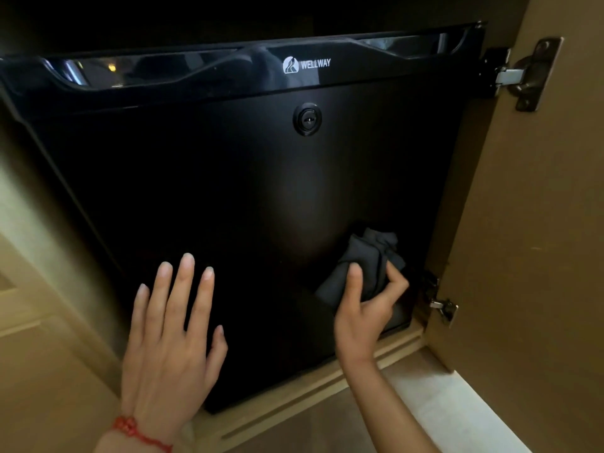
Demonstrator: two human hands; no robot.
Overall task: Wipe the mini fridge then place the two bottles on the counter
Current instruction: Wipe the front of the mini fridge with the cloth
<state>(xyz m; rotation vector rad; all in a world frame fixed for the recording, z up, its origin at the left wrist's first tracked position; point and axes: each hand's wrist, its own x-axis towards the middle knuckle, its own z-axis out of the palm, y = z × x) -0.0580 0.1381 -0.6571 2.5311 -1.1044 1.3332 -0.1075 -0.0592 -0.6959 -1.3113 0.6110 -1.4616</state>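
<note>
A black mini fridge with a closed door fills the cabinet opening; it carries a Wellway logo and a round lock. My right hand grips a bunched dark grey cloth pressed against the door's lower right corner. My left hand lies flat on the lower left of the door, fingers spread, holding nothing. A red string bracelet circles the left wrist. No bottles are in view.
The wooden cabinet door stands open on the right, with metal hinges at top and bottom. A wooden cabinet ledge runs under the fridge. Pale floor shows at the lower right.
</note>
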